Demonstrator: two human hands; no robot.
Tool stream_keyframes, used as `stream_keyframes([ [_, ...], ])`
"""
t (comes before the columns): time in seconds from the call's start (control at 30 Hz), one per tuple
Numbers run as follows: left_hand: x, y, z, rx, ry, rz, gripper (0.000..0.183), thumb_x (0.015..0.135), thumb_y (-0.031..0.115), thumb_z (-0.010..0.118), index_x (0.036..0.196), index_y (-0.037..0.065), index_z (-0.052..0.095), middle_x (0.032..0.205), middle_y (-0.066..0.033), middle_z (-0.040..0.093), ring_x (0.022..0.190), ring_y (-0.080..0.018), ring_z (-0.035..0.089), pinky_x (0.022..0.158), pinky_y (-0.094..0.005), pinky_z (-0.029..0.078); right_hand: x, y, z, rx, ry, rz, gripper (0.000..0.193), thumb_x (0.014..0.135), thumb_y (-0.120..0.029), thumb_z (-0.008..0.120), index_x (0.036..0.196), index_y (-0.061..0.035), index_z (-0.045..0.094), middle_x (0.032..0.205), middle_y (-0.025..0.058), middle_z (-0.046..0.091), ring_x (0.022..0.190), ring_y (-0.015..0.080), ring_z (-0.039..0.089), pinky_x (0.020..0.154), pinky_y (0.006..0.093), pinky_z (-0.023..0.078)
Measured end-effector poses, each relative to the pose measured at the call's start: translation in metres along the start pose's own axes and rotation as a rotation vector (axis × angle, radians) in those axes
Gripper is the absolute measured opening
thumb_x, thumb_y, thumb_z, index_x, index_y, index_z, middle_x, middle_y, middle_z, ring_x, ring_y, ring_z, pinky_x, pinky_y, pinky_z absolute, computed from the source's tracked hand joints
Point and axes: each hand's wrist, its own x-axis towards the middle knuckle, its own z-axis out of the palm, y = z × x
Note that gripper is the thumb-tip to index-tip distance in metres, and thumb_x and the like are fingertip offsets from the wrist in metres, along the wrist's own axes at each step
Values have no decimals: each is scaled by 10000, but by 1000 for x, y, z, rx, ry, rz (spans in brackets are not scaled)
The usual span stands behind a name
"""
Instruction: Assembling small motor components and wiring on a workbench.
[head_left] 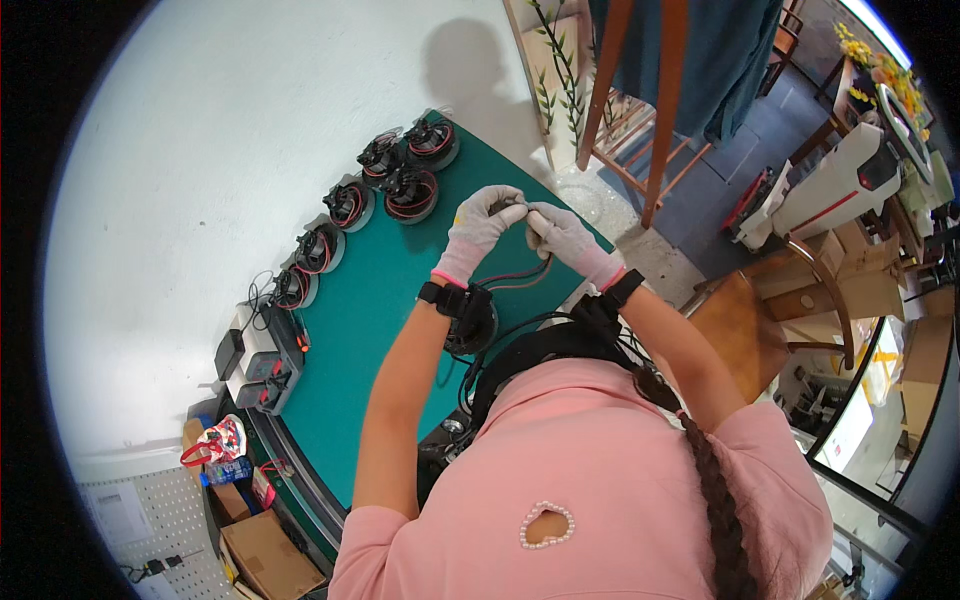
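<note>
Both my hands wear pale gloves and meet fingertip to fingertip above the green mat [400,300]. The fingers of my left hand [475,235] are pinched around something small and dark that I cannot make out. My right hand [574,245] is closed on a pair of red and black wires [520,282], whose ends are hidden in its fingers. These wires curve down toward a dark round unit [478,328], partly covered by my left wrist and its black strap. More round units [410,193] with coiled red and black wires stand along the far and left edge.
A grey-and-white device [262,360] sits at the mat's left corner by the white wall [230,130]. Below it is a cardboard box [270,555]. On the right stands a wooden chair [740,335]; beyond the far edge is a wooden frame with blue cloth [690,70].
</note>
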Motion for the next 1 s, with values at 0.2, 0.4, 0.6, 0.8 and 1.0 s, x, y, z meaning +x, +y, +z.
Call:
stream_keyframes([
  [0.2,-17,15,11,-451,93,129,380,872,138,563,1209,-22,494,1062,-81,586,942,-121,550,855,-250,434,-3,3,-1,71,-21,-54,260,946,-274,399,975,-56,539,635,-12,494,507,64,429,473,207,366],
  [0.4,-21,-1,9,-522,8,124,383,916,219,505,1190,-49,492,1117,-119,571,1007,-167,552,900,-299,440,-5,-3,4,24,-34,-96,262,949,-279,397,964,-56,533,635,-10,496,499,64,419,476,200,362],
  [0.6,-25,4,11,-585,68,129,294,915,157,502,1132,-35,557,1047,-79,608,928,-126,571,840,-246,456,-10,-4,12,116,-1,-71,261,949,-292,394,988,-69,524,640,-6,502,499,57,415,471,195,355],
  [0.8,-30,16,11,-476,9,79,327,922,188,488,1156,-36,529,1108,-121,583,990,-163,561,885,-282,445,-13,-7,13,55,-31,-37,254,948,-298,391,960,-82,524,651,-11,505,504,51,404,461,188,340],
  [1.0,-34,17,17,-597,32,83,312,927,183,468,1145,-28,541,1093,-122,596,975,-158,563,870,-273,441,-16,-5,18,-10,-11,-68,257,948,-295,390,958,-77,527,673,-14,521,527,48,418,477,193,352],
])
